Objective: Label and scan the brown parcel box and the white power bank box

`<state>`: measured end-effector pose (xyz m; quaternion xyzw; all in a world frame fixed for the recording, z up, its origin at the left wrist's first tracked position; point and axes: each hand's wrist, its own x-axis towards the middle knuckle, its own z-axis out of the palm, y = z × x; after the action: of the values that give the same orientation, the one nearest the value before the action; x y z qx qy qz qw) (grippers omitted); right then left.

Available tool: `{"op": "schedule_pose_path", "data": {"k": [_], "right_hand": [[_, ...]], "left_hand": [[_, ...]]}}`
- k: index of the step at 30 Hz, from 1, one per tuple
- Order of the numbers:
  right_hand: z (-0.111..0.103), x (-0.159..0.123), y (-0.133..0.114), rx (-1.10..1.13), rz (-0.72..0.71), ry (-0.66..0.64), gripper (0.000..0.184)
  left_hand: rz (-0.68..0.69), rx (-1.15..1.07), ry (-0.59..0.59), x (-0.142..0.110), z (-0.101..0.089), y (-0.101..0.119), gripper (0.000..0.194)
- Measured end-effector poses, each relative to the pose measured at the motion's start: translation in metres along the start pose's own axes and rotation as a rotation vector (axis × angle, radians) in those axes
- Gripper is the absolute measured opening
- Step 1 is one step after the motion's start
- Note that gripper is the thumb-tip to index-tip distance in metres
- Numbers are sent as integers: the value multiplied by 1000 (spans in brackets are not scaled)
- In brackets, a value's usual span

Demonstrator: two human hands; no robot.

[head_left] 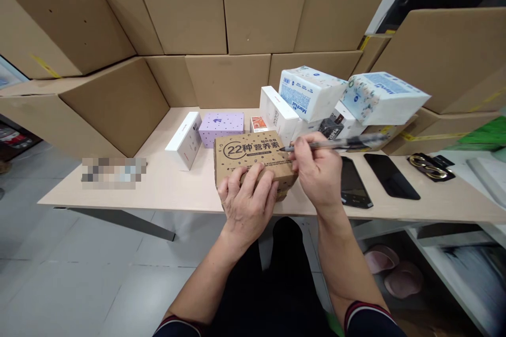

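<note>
My left hand (249,195) has its fingers curled over the near edge of a brown cardboard box (253,142) with black printing, steadying it at the table's front. A pen (336,143) with a clear barrel and dark tip is pinched in my right hand (316,171); its tip is at the right part of the box top. The pen's rear end is smeared by motion. Just behind the box are a lavender box (222,124) with dark dots, a white box (184,142) and a small orange-and-white box (259,125).
Tissue packs (312,92) lie on white boxes at the back right. Two dark phone-like devices (391,176) and a black item with gold rings (430,167) lie on the right. Cardboard walls (229,79) surround the table's (177,192) back and sides. A blurred-out item (114,172) lies left.
</note>
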<state>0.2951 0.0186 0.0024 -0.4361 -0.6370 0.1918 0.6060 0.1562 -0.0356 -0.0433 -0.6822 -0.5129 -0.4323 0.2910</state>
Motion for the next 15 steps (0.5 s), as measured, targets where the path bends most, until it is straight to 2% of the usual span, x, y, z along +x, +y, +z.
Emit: {"op": "schedule_pose_path", "data": {"k": [3, 4, 6, 8, 11, 13, 15], "right_hand": [[-14, -17, 14, 120, 72, 160, 24], [-21, -24, 21, 97, 81, 194, 24], [-35, -36, 40, -57, 91, 175, 26], [-48, -45, 58, -359, 78, 30, 27], [-54, -47, 76, -844, 96, -285, 37], [-48, -42, 81, -1053, 137, -451, 49], [-39, -33, 84, -1155, 166, -548, 50]], "left_hand": [[1, -7, -3, -1, 0, -1, 17], [1, -10, -3, -1, 0, -1, 17], [4, -13, 6, 0, 1, -2, 17], [7, -14, 10, 0, 2, -2, 17], [4, -8, 17, 2, 6, -3, 18], [-1, -3, 24, 2, 10, -3, 19], [1, 0, 30, 2, 12, -3, 19]]}}
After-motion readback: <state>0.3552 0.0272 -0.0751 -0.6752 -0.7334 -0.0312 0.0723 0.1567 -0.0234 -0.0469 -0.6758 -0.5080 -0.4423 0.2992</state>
